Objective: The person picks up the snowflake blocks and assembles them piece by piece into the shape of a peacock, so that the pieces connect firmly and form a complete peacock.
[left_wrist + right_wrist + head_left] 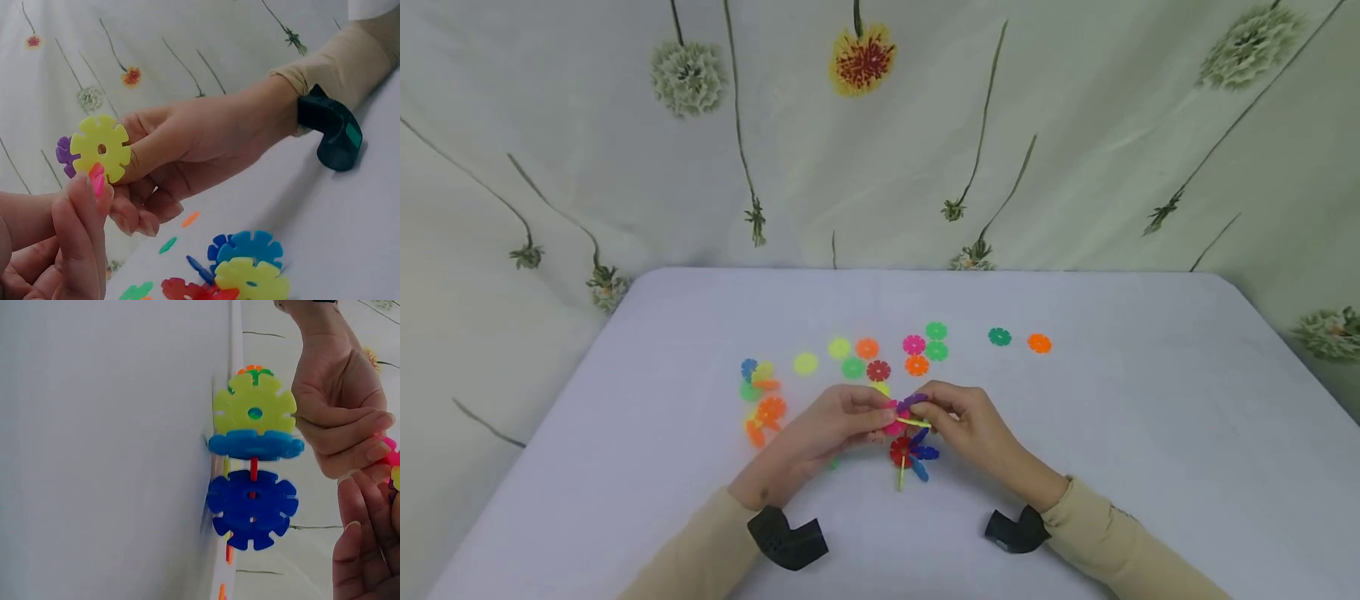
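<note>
My left hand pinches a pink notched plastic disc by its edge. Facing it, my right hand pinches a purple notched disc between thumb and finger. A yellow notched disc sits between the two hands, joined with the pink and purple ones; the right thumb lies partly behind it. Just below the hands stands a joined cluster with a red disc, dark blue discs, a lighter blue disc and a yellow disc. Fingers hide part of the held pieces.
Loose notched discs lie beyond the hands, among them a dark red disc, a dark green disc and an orange disc. Joined orange pieces rest at the left. A white-covered table meets a flower-print cloth behind.
</note>
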A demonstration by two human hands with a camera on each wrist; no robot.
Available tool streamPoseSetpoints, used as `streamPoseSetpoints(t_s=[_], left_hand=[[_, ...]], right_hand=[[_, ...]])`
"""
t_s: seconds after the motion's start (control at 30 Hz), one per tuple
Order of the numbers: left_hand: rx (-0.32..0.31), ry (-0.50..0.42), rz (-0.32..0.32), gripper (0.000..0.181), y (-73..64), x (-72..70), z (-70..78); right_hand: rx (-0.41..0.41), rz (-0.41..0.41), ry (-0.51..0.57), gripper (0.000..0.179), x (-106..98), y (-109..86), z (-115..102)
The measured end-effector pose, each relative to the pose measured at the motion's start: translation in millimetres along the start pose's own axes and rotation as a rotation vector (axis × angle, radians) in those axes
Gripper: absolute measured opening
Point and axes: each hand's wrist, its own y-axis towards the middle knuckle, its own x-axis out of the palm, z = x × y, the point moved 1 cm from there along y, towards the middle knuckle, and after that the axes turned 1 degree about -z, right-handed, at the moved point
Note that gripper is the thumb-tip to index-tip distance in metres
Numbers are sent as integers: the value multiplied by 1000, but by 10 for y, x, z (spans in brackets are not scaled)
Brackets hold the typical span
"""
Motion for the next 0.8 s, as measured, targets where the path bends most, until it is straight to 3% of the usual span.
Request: streamPoseSetpoints(t_s=[0.17,0.27,0.43,0.53,0.67,0.8], left_hand=[[-4,178,111,37,-25,-71,43],[-24,241,182,39,-72,-208,131],[15,244,276,39,-218,-541,298],[1,253,317,45,-308,-718,359],[-10,321,365,52,-340,-975,394],[19,421,508,56,-407,-1362,351]], right_hand=[[40,-67,-21,20,-68,59,50],[95,-96,-67,33,-170,102,109],[237,-36,-184,31,-398,188,276],[300,-47,-258,28,-489,247,375],[300,-126,-321,29,-509,334,493],[292,-170,-346,31,-447,408,579]])
